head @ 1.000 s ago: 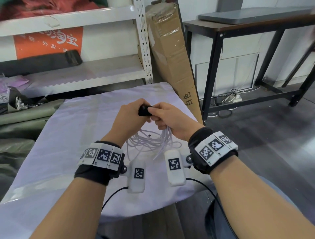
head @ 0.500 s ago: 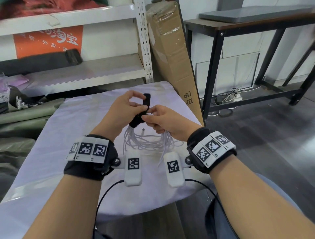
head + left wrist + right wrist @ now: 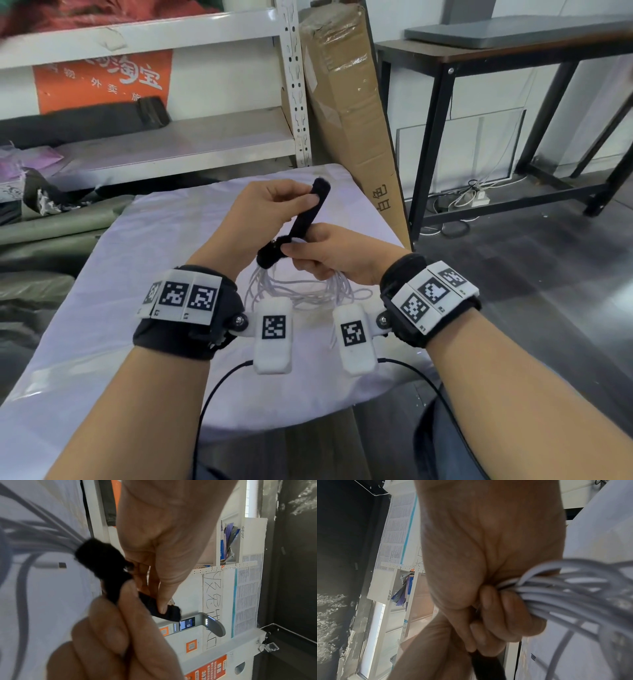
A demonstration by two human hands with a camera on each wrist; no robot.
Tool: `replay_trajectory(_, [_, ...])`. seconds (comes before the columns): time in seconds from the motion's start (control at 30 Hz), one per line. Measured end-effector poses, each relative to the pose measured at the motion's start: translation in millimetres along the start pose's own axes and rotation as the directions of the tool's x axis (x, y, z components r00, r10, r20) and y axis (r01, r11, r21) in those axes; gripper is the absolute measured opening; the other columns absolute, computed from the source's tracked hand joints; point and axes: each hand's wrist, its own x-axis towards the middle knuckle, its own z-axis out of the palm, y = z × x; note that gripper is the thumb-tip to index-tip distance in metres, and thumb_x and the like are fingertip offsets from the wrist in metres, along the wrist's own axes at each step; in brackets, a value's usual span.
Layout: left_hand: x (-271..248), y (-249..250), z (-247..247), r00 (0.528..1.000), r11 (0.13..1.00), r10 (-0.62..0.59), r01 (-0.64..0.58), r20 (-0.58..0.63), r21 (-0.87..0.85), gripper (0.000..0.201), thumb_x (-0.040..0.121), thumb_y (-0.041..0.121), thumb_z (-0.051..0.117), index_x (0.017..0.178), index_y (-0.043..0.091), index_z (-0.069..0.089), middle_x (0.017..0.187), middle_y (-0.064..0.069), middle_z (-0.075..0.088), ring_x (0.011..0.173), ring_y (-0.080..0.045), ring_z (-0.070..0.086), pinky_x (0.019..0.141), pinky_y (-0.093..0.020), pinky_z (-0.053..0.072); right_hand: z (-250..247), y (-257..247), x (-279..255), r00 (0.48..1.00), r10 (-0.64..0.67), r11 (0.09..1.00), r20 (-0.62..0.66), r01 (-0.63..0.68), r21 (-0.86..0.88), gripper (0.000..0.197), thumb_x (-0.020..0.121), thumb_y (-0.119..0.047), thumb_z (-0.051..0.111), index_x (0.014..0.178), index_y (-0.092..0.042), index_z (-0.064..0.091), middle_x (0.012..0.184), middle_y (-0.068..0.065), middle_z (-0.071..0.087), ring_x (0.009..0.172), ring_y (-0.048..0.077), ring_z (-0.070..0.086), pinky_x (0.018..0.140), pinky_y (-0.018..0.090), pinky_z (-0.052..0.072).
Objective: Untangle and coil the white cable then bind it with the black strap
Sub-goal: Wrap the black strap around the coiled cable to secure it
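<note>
The binding is under way above the desk [image 3: 102, 274]: the right hand [image 3: 337, 255] grips the coiled white cable [image 3: 301, 291], while the left hand [image 3: 260, 212] pinches the free end of the black strap [image 3: 305, 219], pulled up taut. Next, I'd guess, wrap it snugly round and press it closed.
</note>
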Motion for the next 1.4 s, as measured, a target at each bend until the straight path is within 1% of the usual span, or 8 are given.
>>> replay_trajectory(0.27, [-8, 17, -4, 0.993, 0.989, 0.104, -0.098, 0.048, -0.115, 0.01, 0.089, 0.011, 0.062, 0.09, 0.017, 0.07, 0.073, 0.018, 0.065, 0.065, 0.004, 0.051, 0.064, -0.012, 0.038, -12, 5, 2, 0.996, 0.028, 0.986, -0.082, -0.014, 0.164, 0.019, 0.1, -0.02, 0.046, 0.087, -0.008, 0.05, 0.055, -0.005, 0.041, 0.051, 0.009, 0.023, 0.045, 0.017, 0.02])
replay_trajectory(0.43, [-9, 4, -17, 0.965, 0.998, 0.051, -0.044, 0.256, -0.034, 0.013, 0.09, 0.011, 0.059, 0.096, 0.012, 0.071, 0.094, 0.002, 0.063, 0.083, -0.008, 0.053, 0.073, -0.015, 0.042, -22, 8, 1, 0.984, 0.083, 0.942, -0.16, -0.025, 0.335, 0.023, 0.101, -0.018, 0.04, 0.088, -0.004, 0.053, 0.048, -0.009, 0.038, 0.039, 0.003, 0.026, 0.039, 0.014, 0.019])
replay_trajectory(0.53, [-9, -1, -21, 0.946, 0.996, -0.002, -0.026, 0.323, 0.081, 0.016, 0.082, 0.027, 0.064, 0.095, 0.022, 0.072, 0.094, -0.002, 0.051, 0.087, -0.009, 0.051, 0.087, -0.021, 0.041, -30, 6, -1, 0.976, 0.155, 0.838, -0.152, -0.048, 0.544, 0.017, 0.098, -0.011, 0.037, 0.084, -0.008, 0.046, 0.046, -0.008, 0.035, 0.034, 0.002, 0.023, 0.038, 0.015, 0.016])
replay_trajectory(0.7, [-9, -5, -16, 0.94, 0.976, -0.089, 0.017, 0.33, 0.216, 0.025, 0.07, 0.042, 0.07, 0.093, 0.033, 0.075, 0.087, -0.007, 0.043, 0.073, -0.013, 0.04, 0.073, -0.023, 0.034, -35, 2, -4, 0.982, 0.158, 0.631, -0.106, -0.017, 0.776, 0.017, 0.084, -0.011, 0.037, 0.099, -0.015, 0.033, 0.05, -0.002, 0.036, 0.037, 0.006, 0.024, 0.038, 0.017, 0.021])
replay_trajectory(0.97, [-6, -12, -23, 0.918, 0.945, -0.096, -0.038, 0.386, 0.326, 0.016, 0.078, 0.026, 0.074, 0.092, 0.033, 0.075, 0.088, 0.003, 0.045, 0.067, -0.002, 0.047, 0.069, -0.013, 0.037, -25, 6, 4, 0.957, 0.202, 0.809, -0.207, -0.044, 0.586, 0.022, 0.096, -0.005, 0.045, 0.076, -0.013, 0.041, 0.047, -0.005, 0.034, 0.033, 0.003, 0.025, 0.037, 0.014, 0.019])
replay_trajectory(1.1, [-4, -16, -32, 0.97, 0.998, 0.011, -0.024, 0.243, 0.05, 0.025, 0.086, 0.002, 0.063, 0.096, 0.023, 0.072, 0.103, -0.003, 0.062, 0.096, -0.008, 0.058, 0.092, -0.022, 0.043, -22, 4, 4, 0.966, 0.153, 0.854, -0.207, -0.024, 0.52, 0.01, 0.095, 0.0, 0.044, 0.095, -0.01, 0.044, 0.043, -0.007, 0.035, 0.032, 0.002, 0.025, 0.036, 0.014, 0.018])
replay_trajectory(1.23, [-1, -23, -26, 0.945, 0.991, -0.084, 0.047, 0.316, 0.123, 0.043, 0.085, 0.012, 0.067, 0.125, 0.026, 0.058, 0.12, 0.007, 0.064, 0.113, -0.002, 0.058, 0.097, -0.022, 0.043, -19, 5, 4, 0.965, 0.131, 0.892, -0.228, -0.015, 0.452, 0.01, 0.093, 0.001, 0.049, 0.095, -0.008, 0.046, 0.048, -0.006, 0.039, 0.036, 0.003, 0.028, 0.037, 0.014, 0.021])
replay_trajectory(1.4, [-1, -26, -17, 0.947, 0.972, -0.11, 0.039, 0.301, 0.232, 0.04, 0.08, 0.013, 0.073, 0.114, 0.03, 0.06, 0.104, 0.002, 0.069, 0.099, -0.014, 0.065, 0.09, -0.026, 0.05, -19, 6, 3, 0.967, 0.122, 0.92, -0.225, -0.025, 0.391, 0.008, 0.091, 0.0, 0.053, 0.089, -0.008, 0.051, 0.06, 0.0, 0.04, 0.041, 0.004, 0.03, 0.04, 0.015, 0.023])
